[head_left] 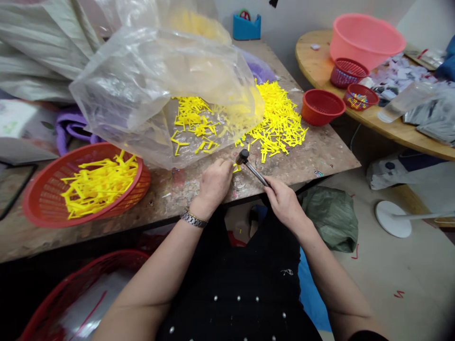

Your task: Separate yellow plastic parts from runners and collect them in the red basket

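In the head view, our right hand (pixel 284 201) grips the hammer (pixel 256 173) and our left hand (pixel 216 182) pinches one yellow piece (pixel 236 167) on the table (pixel 320 158); we'd guess the basket (pixel 144 179) holds finished ones, the heap (pixel 280 123) those left.

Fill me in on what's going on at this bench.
A person's right grip holds a small hammer, its head close to a yellow plastic piece on the worktable. The left grip is right beside that piece; whether it pinches it is unclear. More yellow pieces lie heaped beyond, and others fill part of a red basket.
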Tool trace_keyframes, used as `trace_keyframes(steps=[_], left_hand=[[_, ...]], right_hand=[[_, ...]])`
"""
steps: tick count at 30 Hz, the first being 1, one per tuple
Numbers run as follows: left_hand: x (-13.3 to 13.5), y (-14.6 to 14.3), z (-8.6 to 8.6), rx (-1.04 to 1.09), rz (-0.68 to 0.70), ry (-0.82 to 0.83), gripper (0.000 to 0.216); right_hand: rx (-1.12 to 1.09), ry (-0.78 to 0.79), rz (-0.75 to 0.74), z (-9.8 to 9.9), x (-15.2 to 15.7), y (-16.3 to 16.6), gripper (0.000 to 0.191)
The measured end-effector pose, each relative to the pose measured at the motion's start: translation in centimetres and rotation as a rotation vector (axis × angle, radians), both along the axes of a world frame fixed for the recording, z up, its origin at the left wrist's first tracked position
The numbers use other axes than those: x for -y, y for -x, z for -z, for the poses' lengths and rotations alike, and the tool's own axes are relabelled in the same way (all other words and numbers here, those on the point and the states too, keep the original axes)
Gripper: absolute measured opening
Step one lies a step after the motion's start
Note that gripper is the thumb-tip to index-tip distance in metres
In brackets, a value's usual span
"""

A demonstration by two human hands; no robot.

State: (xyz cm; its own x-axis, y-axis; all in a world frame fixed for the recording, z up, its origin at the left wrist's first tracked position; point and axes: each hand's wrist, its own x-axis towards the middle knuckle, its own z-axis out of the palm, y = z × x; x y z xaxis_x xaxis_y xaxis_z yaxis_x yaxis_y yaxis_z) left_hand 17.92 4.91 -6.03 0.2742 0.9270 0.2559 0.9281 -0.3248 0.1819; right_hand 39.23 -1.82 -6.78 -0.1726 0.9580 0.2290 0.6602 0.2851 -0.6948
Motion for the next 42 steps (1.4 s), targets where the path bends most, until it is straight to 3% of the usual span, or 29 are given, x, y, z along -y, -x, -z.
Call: trace_keyframes(steps=[7,13,19,22,26,28,34,39,42], left_hand=[[-0.3,1.0,1.7,0.237,0.084,-0.01,0.024],[-0.3,1.1,1.9,0.218,0.076,0.002,0.023],[-0.1,1.1,1.8,0.181,0.049,0.029,0.022],[-0.2,1.1,1.9,0.189,0.054,0.029,0.022],[-0.2,1.2,1.9,0.181,0.061,0.032,0.023],[-0.3,1.2,1.9,0.165,0.057,0.035,0.023],[-0.4,1.1,2.1,0.158,0.064,0.018,0.022],[-0.4,1.1,2.2,0.177,0.064,0.017,0.023],[-0.4,1.0,2.3,0.183,0.054,0.022,0.023]], right_hand=[[0.045,-0.032,0.01,0.8,0.2,0.0,0.039],[0.06,-0.051,0.009,-0.2,0.2,0.0,0.038],[-0.039,-0.284,0.03,-3.5,1.7,0.4,0.04],[-0.035,-0.38,0.067,-2.9,1.8,0.8,0.043],[0.126,-0.138,0.082,-0.6,0.9,0.5,0.043],[0.154,-0.07,0.095,-0.5,0.6,0.2,0.043],[0.027,-0.243,0.085,-2.7,1.9,0.5,0.049],[0.161,-0.059,0.048,-0.9,1.2,0.9,0.046],[0.182,-0.04,0.06,-0.7,0.7,0.4,0.045]])
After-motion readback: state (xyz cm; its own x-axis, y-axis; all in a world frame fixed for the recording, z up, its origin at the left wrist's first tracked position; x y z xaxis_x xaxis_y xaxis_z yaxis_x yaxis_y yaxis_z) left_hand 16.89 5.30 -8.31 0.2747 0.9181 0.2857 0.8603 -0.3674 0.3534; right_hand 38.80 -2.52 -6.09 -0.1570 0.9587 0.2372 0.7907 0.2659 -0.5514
